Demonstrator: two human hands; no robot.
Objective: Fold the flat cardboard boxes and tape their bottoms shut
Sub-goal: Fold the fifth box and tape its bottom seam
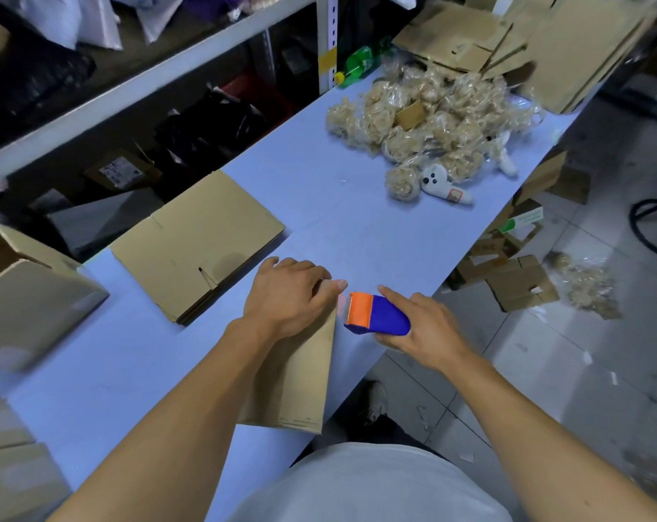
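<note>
A folded cardboard box point(297, 382) stands on the pale blue table point(131, 356) close in front of me. My left hand point(285, 295) lies on its far top edge, fingers curled over it. My right hand point(421, 329) grips a blue and orange tape dispenser point(376, 314) at the box's far right corner, orange end toward the left hand's fingertips. A stack of flat cardboard boxes point(199, 243) lies to the left beyond the hands.
Folded boxes point(25, 295) crowd the table's left end. A heap of bagged tan filler point(425, 122) and a white plush toy point(445, 186) lie further down. More flat cardboard point(538, 43) sits at the far end. Scraps litter the floor point(568, 371) on the right.
</note>
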